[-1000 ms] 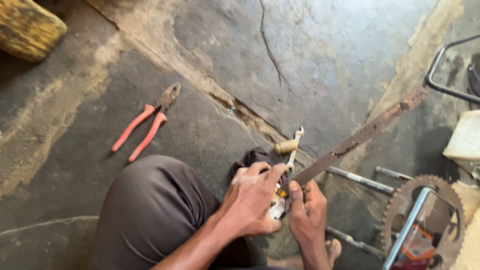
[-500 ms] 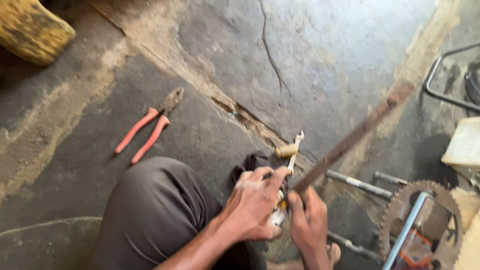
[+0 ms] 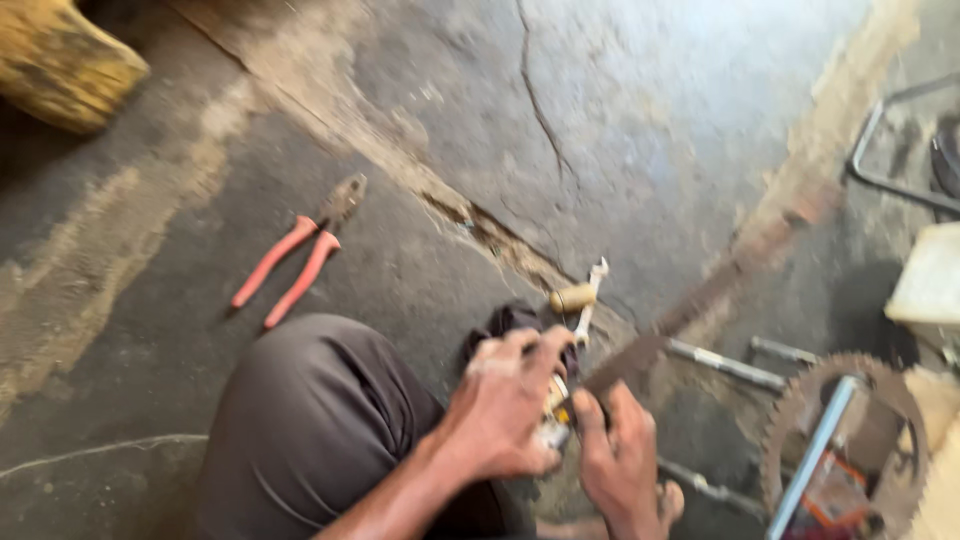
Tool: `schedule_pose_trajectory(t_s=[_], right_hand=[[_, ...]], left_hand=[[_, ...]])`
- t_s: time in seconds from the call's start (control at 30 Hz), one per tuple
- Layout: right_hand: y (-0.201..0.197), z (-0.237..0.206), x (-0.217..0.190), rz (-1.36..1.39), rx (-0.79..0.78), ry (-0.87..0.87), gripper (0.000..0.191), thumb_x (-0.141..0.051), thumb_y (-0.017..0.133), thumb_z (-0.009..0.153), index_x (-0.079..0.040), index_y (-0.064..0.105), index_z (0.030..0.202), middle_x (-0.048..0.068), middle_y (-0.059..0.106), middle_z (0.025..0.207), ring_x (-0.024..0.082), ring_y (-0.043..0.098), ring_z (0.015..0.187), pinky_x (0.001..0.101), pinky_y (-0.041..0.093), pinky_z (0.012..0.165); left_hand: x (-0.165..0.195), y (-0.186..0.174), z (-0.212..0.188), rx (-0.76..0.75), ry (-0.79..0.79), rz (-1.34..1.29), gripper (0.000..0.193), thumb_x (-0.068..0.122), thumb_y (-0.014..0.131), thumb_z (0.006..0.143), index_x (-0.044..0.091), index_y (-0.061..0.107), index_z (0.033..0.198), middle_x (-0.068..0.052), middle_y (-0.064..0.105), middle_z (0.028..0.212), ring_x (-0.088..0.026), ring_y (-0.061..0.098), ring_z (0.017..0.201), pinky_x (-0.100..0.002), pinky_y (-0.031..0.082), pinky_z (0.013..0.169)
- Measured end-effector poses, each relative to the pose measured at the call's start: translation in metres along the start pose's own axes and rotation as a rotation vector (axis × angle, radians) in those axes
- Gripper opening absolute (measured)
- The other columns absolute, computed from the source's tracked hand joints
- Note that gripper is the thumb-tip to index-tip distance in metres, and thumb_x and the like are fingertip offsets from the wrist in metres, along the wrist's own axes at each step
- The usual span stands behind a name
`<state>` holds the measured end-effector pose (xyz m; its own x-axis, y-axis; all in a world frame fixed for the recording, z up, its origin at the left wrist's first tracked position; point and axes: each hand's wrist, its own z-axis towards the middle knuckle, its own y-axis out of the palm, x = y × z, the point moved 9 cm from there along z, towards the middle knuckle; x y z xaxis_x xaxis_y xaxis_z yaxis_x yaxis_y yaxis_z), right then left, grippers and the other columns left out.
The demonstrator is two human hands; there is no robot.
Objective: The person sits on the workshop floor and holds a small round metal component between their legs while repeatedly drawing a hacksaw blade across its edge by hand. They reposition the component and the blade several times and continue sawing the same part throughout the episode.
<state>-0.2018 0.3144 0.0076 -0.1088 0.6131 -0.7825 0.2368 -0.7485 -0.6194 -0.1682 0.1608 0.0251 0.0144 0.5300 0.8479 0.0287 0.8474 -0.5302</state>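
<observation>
Both hands were closed low over the floor [image 3: 620, 120], the left hand [image 3: 505, 405] pinning a small metal part [image 3: 555, 415] steady while the right hand [image 3: 620, 465] gripped the long rusty file [image 3: 700, 300] (blurred) angled onto it.

Cracked concrete floor [image 3: 640, 110], dark and stained. Pink-handled pliers [image 3: 298, 256] lie on it, well left of the crack. Yellowish block [image 3: 60, 60] at top left corner. Rusty toothed sprocket [image 3: 850, 430] lower right, with a blue-grey tube [image 3: 812, 455] across it. Pale box [image 3: 925, 275] at right edge.
</observation>
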Motion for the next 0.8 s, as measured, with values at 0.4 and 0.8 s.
schedule_pose_trajectory(t_s=[0.4, 0.8], right_hand=[[0.0, -0.001, 0.024, 0.031, 0.012, 0.108, 0.021, -0.019, 0.06, 0.102, 0.001, 0.066, 0.099, 0.008, 0.065, 0.075, 0.014, 0.053, 0.068, 0.0335, 0.045, 0.06], [0.006, -0.011, 0.057, 0.373, 0.117, 0.286, 0.02, -0.014, 0.062, 0.101, 0.0, 0.06, 0.087, 0.004, 0.057, 0.069, 0.012, 0.049, 0.059, 0.0304, 0.039, 0.052]], left_hand=[[-0.001, 0.006, 0.001, -0.048, 0.023, 0.02, 0.103, 0.03, 0.083, 0.056, 0.002, 0.036, 0.144, -0.013, 0.071, 0.103, -0.039, 0.056, 0.121, -0.052, 0.043, 0.099], [-0.001, -0.004, 0.0, 0.065, -0.004, -0.049, 0.096, 0.03, 0.085, 0.057, 0.008, 0.043, 0.14, -0.016, 0.068, 0.116, -0.04, 0.058, 0.12, -0.053, 0.045, 0.095]])
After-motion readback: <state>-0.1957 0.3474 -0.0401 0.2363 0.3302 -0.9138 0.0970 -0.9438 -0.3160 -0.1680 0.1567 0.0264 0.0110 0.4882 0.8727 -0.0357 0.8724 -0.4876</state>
